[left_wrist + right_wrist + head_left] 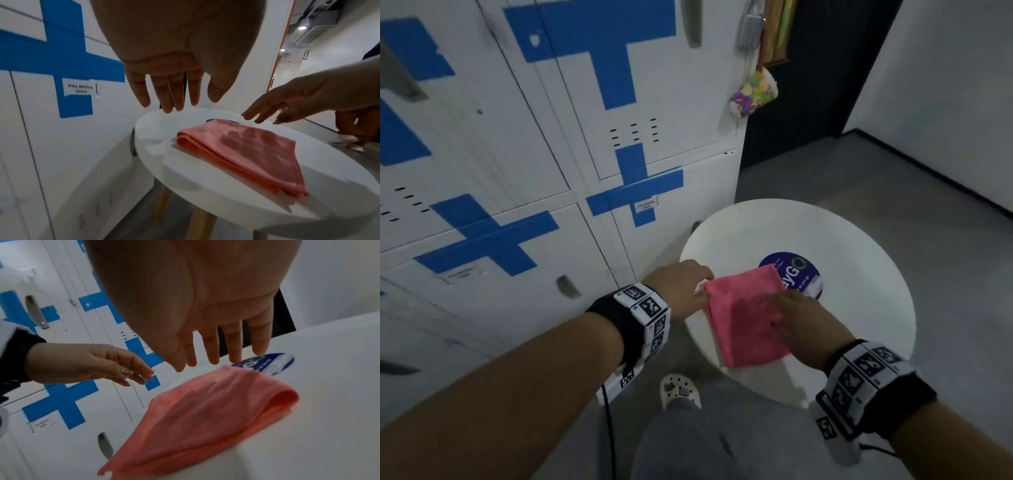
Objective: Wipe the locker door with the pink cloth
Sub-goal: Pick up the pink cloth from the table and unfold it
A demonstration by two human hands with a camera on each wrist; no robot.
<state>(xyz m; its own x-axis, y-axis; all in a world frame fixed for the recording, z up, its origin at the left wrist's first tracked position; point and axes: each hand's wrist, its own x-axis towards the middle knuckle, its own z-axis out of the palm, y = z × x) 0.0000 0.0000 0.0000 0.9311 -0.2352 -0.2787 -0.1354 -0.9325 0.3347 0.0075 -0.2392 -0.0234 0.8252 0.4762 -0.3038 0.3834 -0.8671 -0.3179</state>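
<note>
Cloth (746, 313) lying folded on stool (859, 246), beside lockers (571, 240); no wiping begun.

Step judged: pickup. Folded stack best pinched whole at edge so layers stay together.

Left hand (681, 287) above cloth's left edge, fingers straight, nothing held.

Right hand (803, 323) over cloth, fingers extended, nothing grasped; contact cannot be told.

Dim, soft indoor light; wide-angle edges blurred, distorted.
</note>
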